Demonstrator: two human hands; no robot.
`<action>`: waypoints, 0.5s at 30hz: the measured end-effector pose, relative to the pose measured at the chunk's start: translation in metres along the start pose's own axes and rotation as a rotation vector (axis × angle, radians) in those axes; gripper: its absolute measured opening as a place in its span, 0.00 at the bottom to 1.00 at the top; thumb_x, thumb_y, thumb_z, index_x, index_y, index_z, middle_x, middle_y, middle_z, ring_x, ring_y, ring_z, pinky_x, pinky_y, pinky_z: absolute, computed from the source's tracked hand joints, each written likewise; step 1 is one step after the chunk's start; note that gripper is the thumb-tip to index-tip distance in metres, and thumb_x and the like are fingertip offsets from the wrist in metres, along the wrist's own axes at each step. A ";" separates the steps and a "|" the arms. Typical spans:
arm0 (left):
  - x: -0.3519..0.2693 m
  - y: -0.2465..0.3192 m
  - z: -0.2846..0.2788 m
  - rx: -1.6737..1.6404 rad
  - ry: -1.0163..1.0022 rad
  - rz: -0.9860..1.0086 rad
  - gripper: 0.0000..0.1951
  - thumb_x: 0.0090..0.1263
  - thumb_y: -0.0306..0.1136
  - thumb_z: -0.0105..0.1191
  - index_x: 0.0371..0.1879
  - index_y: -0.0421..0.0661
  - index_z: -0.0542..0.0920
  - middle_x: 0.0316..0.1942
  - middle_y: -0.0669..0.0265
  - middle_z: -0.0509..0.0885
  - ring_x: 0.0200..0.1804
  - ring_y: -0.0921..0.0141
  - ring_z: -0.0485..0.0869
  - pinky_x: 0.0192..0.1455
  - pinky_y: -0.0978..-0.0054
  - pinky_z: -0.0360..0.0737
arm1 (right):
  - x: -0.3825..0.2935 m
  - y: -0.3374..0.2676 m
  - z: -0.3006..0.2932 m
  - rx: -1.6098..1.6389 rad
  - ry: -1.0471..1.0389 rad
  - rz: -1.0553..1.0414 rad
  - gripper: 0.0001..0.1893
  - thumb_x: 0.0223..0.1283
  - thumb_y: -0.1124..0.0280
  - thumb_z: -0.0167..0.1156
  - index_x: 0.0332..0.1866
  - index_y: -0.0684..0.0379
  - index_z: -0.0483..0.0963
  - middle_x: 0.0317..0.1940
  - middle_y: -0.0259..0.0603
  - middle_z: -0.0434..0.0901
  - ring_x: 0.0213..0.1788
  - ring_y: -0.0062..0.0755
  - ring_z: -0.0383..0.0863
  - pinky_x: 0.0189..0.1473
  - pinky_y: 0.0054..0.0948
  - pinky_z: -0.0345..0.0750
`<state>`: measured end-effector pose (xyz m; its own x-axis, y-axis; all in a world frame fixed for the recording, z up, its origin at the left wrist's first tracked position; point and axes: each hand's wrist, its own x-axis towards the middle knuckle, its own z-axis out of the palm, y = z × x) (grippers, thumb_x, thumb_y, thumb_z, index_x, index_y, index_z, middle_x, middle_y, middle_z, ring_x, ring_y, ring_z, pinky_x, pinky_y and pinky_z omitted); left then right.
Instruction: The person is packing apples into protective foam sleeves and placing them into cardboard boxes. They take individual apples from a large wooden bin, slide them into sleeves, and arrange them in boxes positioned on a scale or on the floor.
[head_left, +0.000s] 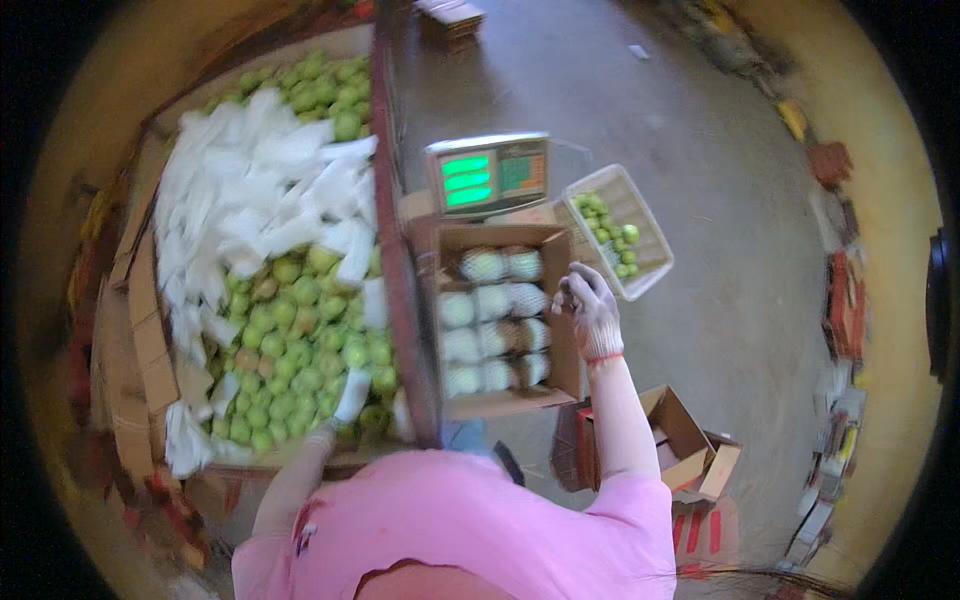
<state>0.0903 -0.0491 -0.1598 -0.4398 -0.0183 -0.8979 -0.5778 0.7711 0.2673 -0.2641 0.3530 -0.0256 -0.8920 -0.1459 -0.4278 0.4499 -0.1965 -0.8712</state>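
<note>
My right hand, in a light knit glove, is over the right edge of an open cardboard box, fingers curled; whether anything is in them is unclear. Rows of round green fruit in white foam nets fill much of the box. On the left, my left hand is blurred at the near edge of a large bin of loose green fruit. A white foam net extends from it over the fruit, and the fingers are hard to make out. A heap of white foam nets covers the bin's middle.
A digital scale with a lit green display stands beyond the box. Right of it is a white plastic basket with small green fruit. An open empty carton lies low on the right. The bin's dark red rail runs between bin and box.
</note>
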 end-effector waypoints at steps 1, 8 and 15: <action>0.016 0.001 0.003 0.002 0.014 0.023 0.23 0.72 0.45 0.59 0.59 0.41 0.80 0.56 0.55 0.85 0.57 0.57 0.82 0.61 0.65 0.78 | -0.016 0.008 0.015 -0.015 -0.036 0.026 0.22 0.72 0.68 0.61 0.63 0.71 0.70 0.41 0.42 0.81 0.35 0.27 0.81 0.39 0.29 0.80; 0.037 -0.022 0.030 -0.110 0.033 -0.316 0.23 0.72 0.50 0.59 0.56 0.46 0.84 0.60 0.56 0.84 0.61 0.58 0.82 0.61 0.64 0.78 | -0.095 0.088 0.122 -0.088 -0.192 0.245 0.19 0.74 0.70 0.58 0.63 0.69 0.71 0.42 0.42 0.80 0.36 0.28 0.82 0.40 0.26 0.79; 0.035 -0.058 0.047 -0.515 0.247 -0.054 0.18 0.60 0.37 0.67 0.48 0.44 0.87 0.53 0.52 0.88 0.53 0.63 0.88 0.54 0.64 0.84 | -0.110 0.105 0.178 -0.413 -0.483 0.326 0.18 0.71 0.74 0.62 0.61 0.69 0.73 0.39 0.38 0.83 0.41 0.24 0.81 0.46 0.25 0.78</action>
<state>0.1407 -0.0651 -0.2233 -0.5118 -0.2452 -0.8233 -0.8374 0.3563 0.4145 -0.1110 0.1757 -0.0266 -0.5532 -0.5664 -0.6108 0.5524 0.2994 -0.7780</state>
